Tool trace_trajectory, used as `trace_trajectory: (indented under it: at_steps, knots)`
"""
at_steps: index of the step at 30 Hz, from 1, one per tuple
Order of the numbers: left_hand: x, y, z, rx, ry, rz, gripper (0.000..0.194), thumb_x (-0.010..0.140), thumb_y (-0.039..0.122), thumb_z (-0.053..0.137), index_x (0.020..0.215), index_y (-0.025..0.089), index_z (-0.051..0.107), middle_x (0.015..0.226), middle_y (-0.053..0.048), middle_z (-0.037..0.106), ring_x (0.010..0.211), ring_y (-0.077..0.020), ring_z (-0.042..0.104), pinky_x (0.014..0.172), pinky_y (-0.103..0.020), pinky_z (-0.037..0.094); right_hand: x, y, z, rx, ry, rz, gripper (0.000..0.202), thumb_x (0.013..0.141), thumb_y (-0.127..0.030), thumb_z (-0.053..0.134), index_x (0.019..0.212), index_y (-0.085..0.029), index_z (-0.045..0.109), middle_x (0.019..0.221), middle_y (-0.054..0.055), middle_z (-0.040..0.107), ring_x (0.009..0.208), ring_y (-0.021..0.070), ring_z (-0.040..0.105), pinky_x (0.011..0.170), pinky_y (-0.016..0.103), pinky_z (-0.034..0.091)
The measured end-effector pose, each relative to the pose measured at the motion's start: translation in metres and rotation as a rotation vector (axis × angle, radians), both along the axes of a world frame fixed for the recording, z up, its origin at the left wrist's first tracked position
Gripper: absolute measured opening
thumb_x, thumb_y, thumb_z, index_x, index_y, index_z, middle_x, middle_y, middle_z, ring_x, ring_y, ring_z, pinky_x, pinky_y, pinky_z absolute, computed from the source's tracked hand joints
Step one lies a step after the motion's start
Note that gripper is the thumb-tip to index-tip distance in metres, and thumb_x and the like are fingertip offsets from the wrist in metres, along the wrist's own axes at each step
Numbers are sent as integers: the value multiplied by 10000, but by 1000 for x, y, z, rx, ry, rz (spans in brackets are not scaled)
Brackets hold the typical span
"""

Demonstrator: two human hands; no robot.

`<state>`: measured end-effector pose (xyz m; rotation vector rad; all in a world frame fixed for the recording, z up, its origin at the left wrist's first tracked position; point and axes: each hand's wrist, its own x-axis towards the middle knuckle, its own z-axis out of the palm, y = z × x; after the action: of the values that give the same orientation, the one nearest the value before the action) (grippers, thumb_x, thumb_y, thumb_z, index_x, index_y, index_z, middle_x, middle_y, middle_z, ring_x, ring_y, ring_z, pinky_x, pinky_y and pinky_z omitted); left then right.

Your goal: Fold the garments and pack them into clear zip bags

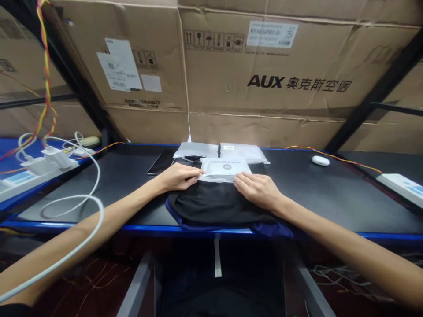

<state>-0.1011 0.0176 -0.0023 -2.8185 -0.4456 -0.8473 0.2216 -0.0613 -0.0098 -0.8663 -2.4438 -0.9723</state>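
Observation:
A white plastic packaging bag [226, 168] with a printed logo lies on a black garment [211, 202] at the middle of the table. My left hand [183, 177] pinches the bag's near left corner, fingers closed. At its near right corner, my right hand [257, 188] grips the edge with curled fingers. Just behind lie a pale flat packet [196, 150] on the left and another white packet [243, 152] with a small label on the right. The garment's dark blue part [272, 228] hangs at the table's front edge.
A dark tablet or phone [162, 162] lies left of the garment. White earbuds case [320, 160] and power strip [401, 187] are at right. Another power strip [33, 176] and a white cable [99, 211] are at left. Large cardboard boxes [218, 97] stand behind.

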Motion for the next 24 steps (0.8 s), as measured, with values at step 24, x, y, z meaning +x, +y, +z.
trace_trajectory:
  at_steps: [24]
  knots:
    - [57, -57, 24, 89, 52, 17, 260, 966, 146, 484, 1153, 137, 664, 1096, -103, 748, 999, -214, 724, 895, -329, 597, 27, -12, 6, 3, 97, -20, 210, 1022, -136, 490, 958, -151, 690, 800, 39, 739, 702, 143, 646, 636, 274, 429]
